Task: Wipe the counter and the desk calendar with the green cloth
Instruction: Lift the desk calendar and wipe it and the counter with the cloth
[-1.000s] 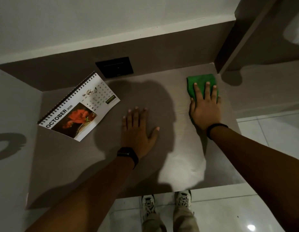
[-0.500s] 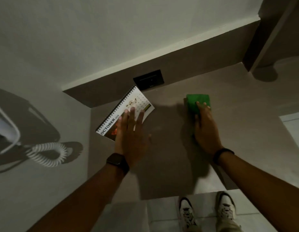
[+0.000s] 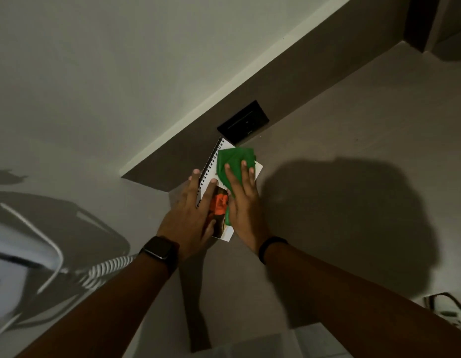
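Observation:
The spiral-bound desk calendar [image 3: 208,184] lies flat on the brown counter [image 3: 327,192], close to the back wall. Its white page and an orange picture show between my hands. My left hand [image 3: 190,215] rests flat on the calendar's left side, over the spiral edge, fingers spread. My right hand [image 3: 243,202] presses the green cloth [image 3: 233,161] down on the calendar's upper right part. The cloth sticks out beyond my fingertips and also shows below my palm.
A black wall socket plate [image 3: 243,122] sits on the brown backsplash just behind the calendar. A white wall-mounted device with a coiled cord [image 3: 108,267] is at the left. The counter's front edge runs near the bottom, with floor tiles [image 3: 314,342] below.
My right hand slid the green cloth left from the bare counter onto the calendar. My left hand settled on the calendar's left side. The camera view swung left.

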The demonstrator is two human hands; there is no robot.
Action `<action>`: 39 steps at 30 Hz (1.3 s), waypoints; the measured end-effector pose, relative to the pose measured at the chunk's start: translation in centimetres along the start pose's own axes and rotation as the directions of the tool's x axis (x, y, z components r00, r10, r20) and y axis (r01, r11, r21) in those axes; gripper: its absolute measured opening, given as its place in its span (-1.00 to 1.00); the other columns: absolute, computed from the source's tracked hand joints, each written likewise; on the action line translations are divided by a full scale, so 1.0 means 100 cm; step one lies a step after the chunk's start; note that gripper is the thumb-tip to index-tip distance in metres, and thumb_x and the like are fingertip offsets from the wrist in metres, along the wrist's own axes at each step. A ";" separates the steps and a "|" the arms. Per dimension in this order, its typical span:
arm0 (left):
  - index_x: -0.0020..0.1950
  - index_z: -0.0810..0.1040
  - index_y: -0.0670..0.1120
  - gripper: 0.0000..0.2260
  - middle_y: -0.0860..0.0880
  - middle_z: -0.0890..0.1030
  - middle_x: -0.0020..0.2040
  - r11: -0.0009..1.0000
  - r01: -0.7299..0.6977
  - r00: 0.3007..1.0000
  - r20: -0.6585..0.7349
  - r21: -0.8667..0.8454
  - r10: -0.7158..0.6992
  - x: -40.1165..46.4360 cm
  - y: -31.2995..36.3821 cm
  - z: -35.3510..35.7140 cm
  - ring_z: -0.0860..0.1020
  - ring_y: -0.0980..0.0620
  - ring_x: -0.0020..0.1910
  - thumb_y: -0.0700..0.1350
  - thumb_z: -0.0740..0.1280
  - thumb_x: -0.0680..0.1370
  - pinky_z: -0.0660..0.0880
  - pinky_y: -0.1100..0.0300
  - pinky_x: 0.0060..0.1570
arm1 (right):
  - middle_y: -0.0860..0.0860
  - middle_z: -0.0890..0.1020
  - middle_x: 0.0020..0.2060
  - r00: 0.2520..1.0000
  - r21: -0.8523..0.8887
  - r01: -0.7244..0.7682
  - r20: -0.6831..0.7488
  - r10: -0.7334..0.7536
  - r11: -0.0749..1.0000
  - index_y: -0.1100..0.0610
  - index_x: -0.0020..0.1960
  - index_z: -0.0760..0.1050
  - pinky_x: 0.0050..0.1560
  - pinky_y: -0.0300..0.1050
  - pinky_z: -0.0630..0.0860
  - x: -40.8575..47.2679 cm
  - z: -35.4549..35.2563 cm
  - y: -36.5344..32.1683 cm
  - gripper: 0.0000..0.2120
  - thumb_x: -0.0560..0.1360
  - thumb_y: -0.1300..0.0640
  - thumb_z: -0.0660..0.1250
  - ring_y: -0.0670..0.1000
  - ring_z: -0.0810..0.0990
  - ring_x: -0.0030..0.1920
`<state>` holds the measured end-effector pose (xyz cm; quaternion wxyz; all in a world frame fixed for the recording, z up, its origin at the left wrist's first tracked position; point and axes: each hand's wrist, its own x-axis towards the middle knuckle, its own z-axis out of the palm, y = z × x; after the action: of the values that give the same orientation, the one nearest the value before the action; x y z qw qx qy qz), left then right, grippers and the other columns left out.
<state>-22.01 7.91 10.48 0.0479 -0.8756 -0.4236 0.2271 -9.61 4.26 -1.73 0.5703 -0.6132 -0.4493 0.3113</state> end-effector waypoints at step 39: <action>0.67 0.21 -0.23 -0.18 -0.38 0.07 0.68 0.999 0.032 0.997 -0.072 0.014 -0.031 0.008 0.003 0.003 0.20 -0.44 0.62 0.13 0.48 0.57 0.49 -0.30 0.38 | 0.04 -0.25 0.67 0.981 -0.061 -0.162 0.102 0.168 0.985 -0.31 0.63 -0.26 0.54 0.41 0.20 -0.023 0.031 0.007 -0.14 0.61 0.10 0.25 0.19 -0.27 0.64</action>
<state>-21.47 8.34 9.85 0.0734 -0.8760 -0.4336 0.1980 -13.18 3.50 -3.16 0.5014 -0.6456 -0.4349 0.3778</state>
